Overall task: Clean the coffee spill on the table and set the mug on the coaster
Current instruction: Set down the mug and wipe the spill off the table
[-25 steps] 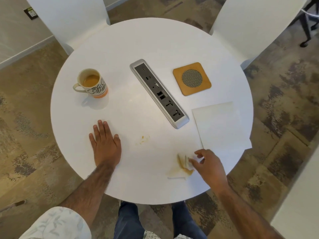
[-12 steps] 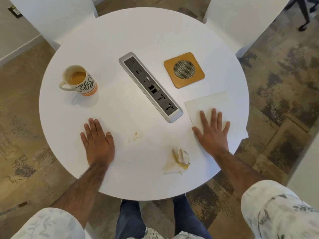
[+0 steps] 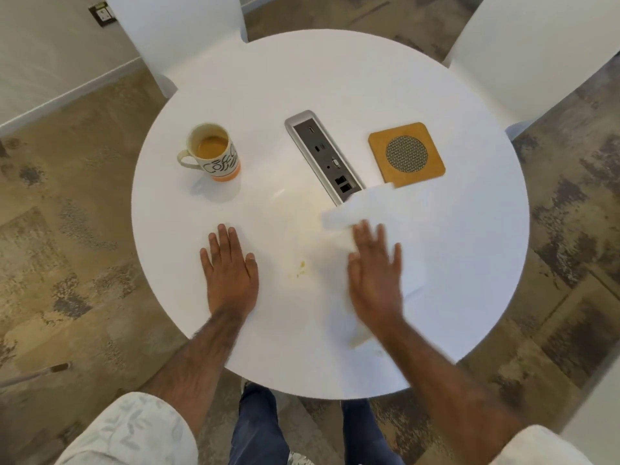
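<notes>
A cream mug with black lettering, an orange base and coffee inside stands at the table's left. The square brown coaster with a mesh centre lies bare at the right. A small coffee spill marks the white round table between my hands. My left hand rests flat, holding nothing. My right hand, blurred, presses flat with spread fingers on a white napkin, whose far edge curls up over the socket strip. A stained crumpled tissue peeks out beside my right forearm.
A grey socket strip is set diagonally into the table's middle. Two white chairs stand at the far side. My legs in blue trousers are at the near edge.
My right hand left the crumpled tissue, landed flat on the napkin at the right and has slid it left toward the spill. My left hand stayed put.
</notes>
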Demonstrator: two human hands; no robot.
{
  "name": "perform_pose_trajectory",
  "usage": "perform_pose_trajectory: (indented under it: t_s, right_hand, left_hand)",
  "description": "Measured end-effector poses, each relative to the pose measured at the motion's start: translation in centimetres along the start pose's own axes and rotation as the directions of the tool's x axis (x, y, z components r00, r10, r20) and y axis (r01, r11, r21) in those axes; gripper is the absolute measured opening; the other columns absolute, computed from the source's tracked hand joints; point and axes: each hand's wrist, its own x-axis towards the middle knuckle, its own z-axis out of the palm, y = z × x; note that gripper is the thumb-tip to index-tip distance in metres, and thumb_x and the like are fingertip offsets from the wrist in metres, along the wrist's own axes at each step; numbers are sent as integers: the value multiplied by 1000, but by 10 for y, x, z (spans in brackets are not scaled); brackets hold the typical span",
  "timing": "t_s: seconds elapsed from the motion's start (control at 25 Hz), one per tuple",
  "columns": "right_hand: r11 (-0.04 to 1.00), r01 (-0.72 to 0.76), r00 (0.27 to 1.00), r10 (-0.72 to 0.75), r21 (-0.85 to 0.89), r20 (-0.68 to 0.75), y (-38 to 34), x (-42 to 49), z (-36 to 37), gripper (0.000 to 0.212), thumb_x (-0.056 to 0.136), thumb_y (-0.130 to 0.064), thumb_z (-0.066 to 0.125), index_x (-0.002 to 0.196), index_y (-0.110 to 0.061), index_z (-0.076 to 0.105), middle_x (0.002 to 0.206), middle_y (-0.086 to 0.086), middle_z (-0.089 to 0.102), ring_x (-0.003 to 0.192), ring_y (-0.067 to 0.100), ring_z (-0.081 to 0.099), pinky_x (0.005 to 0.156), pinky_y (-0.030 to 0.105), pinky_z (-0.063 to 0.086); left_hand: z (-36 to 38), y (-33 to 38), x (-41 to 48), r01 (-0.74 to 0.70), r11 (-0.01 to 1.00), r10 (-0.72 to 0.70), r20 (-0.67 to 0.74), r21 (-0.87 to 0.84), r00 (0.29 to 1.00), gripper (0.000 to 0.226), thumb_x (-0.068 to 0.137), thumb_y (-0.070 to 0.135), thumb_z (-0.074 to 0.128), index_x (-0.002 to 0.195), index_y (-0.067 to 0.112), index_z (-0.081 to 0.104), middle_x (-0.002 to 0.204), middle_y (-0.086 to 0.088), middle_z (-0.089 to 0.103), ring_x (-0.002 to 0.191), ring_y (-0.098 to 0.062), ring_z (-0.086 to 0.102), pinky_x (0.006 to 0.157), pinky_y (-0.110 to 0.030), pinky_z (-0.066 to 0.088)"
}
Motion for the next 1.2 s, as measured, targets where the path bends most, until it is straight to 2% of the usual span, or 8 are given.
perform_pose_trajectory:
  t_s: [0.16,0.28,0.36,0.44,0.6,0.76,1.0,1.2]
  right_hand:
    - [966,223,937,-175,-132,302,-56,-20,57,63,107,-52,10,165,-28,10,174,-4,3,159,22,-12,127,57,0]
    - [967,149,971,-103,-208,217,-49,-12,75,63,106,-55,15,164,-32,6,174,7,-4,159,33,-12,128,57,2]
    - [967,6,986,37,-256,160,-40,-7,81,67,104,-63,19,163,-38,1,172,14,-10,157,40,-14,126,60,-1]
    - [949,-37,985,87,-313,149,-33,-11,90,71,102,-67,22,162,-41,-5,171,18,-13,156,43,-16,124,65,0]
    - [928,16,993,30,-373,117,-29,-19,103,69,105,-55,24,165,-28,2,173,15,-6,159,33,-10,125,64,4]
    - [898,135,983,-68,-418,170,-36,7,105,69,106,-46,20,165,-12,7,173,12,-1,160,28,-5,126,61,7]
    - [908,178,974,-109,-380,196,-51,74,106,68,109,-46,18,164,-13,-4,173,9,-10,159,25,-12,128,53,1]
    - [863,351,927,-267,-363,262,-52,107,104,67,107,-40,21,164,-12,0,174,9,-3,160,25,-7,129,53,5]
  left_hand:
    - [-14,-1,2,30,919,-82,-115,-393,990,58,107,27,28,162,9,25,173,-10,18,161,-24,13,130,-48,6]
    - [-19,7,6,-234,947,181,-235,-220,955,58,107,27,32,163,19,24,173,-10,19,161,-27,12,131,-44,7]
    - [-12,23,5,-419,904,416,-59,-80,908,61,106,31,32,165,27,15,175,-8,9,162,-28,4,130,-46,6]
    - [4,31,-2,-493,870,491,118,-19,863,61,107,37,28,166,30,10,175,-5,0,162,-27,-3,130,-51,7]
    - [23,26,-10,-495,864,478,162,88,863,63,108,47,12,166,23,13,175,-4,3,162,-26,-2,128,-55,11]
    - [20,29,9,-475,872,452,180,115,874,65,108,49,14,166,20,12,175,-4,4,162,-26,-2,129,-53,8]
    - [8,40,69,-420,903,393,221,92,892,73,103,55,1,166,19,4,175,-4,-4,161,-24,-9,130,-48,-2]
    - [7,40,84,-377,924,360,196,56,912,76,103,57,1,166,14,2,176,-6,-2,161,-21,-7,130,-46,-1]
